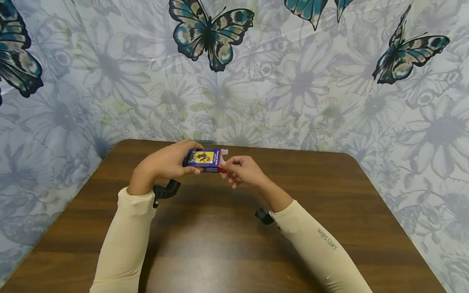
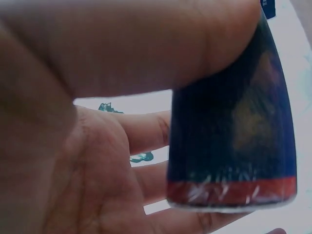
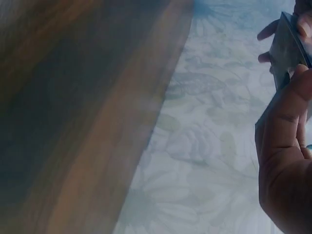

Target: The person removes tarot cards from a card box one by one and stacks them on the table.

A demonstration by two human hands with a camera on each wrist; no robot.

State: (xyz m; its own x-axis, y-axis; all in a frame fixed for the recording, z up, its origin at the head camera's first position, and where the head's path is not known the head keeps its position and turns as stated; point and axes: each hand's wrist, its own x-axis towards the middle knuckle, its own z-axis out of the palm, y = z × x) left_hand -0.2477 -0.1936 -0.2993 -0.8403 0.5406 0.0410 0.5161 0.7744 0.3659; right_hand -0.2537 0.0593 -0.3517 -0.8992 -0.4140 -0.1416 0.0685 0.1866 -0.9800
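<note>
My left hand (image 1: pixel 169 162) holds a small blue card box (image 1: pixel 203 160) with a yellow picture on its face, above the far part of the table. In the left wrist view the thumb lies across the box (image 2: pixel 234 141), whose near end has a red band, and the fingers reach behind it. A white flap stands out at the box's right end, where a red edge shows. There my right hand (image 1: pixel 243 171) pinches the end with thumb and curled fingers. From the right wrist, the box (image 3: pixel 286 48) appears edge-on between both hands.
A brown wooden table (image 1: pixel 220 244) lies under both forearms. Behind its far edge hangs a pale flowered cloth (image 1: pixel 300 97) with large teal butterflies. Black wrist devices (image 1: pixel 166 189) sit at the ends of the cream sleeves (image 1: pixel 126 244).
</note>
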